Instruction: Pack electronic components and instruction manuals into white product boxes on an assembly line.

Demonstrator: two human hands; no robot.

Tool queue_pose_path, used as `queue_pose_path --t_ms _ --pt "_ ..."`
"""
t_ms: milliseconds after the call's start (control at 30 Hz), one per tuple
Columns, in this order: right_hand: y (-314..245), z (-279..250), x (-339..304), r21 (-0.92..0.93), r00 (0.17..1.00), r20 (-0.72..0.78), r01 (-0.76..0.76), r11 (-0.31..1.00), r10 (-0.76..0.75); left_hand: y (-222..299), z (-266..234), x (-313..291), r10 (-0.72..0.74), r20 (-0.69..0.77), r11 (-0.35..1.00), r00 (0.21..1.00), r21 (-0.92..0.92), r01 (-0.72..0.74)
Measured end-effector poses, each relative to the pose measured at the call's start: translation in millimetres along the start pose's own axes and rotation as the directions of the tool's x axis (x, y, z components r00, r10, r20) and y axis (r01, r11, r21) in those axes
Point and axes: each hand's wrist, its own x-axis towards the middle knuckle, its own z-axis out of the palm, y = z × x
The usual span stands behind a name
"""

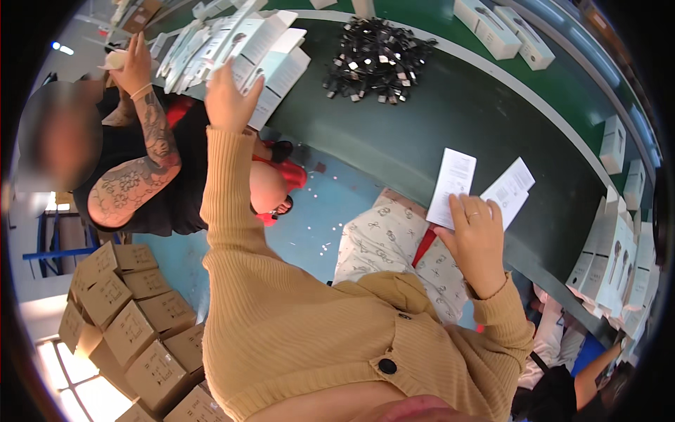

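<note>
My left hand (234,100) reaches to the far left, thumb and fingers spread. It touches the near end of a row of white cartons (271,43), which lean against each other on the table. Whether it grips one is hard to make out. My right hand (478,235) lies at the table's near edge with fingers laid over two white printed leaflets. One leaflet (455,172) points away from me; the other leaflet (517,186) is angled to the right. The fingertips cover the lower ends of both.
Black cables (380,60) with metal plugs are heaped on the dark green table (394,133). White boxes (489,28) stand along the far side, and more cartons (608,260) at right. A co-worker (140,162) sits at left. Brown cardboard boxes (133,330) are stacked on the floor.
</note>
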Motion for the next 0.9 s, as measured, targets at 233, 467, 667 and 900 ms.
queue_pose_path --t_ms 233,467,667,900 --pt "3.5 2.7 4.1 0.056 0.991 0.061 0.117 0.992 -0.121 -1.3 33.1 -24.7 -0.112 0.331 0.98 0.937 0.191 0.05" --pt "8.9 7.3 0.9 0.099 0.993 0.063 0.093 0.991 -0.1 15.6 12.0 -40.2 -0.053 0.279 0.998 0.959 -0.009 0.058" --pt "18.4 4.5 0.8 0.334 0.999 -0.05 0.02 0.942 -0.003 48.2 -8.6 -76.5 -0.139 0.512 0.28 0.848 -0.801 0.53" --pt "28.8 -35.1 -0.9 0.41 0.873 -0.297 -0.249 0.877 0.386 118.8 9.0 -92.9 0.018 0.613 -0.2 0.79 -0.772 0.604"
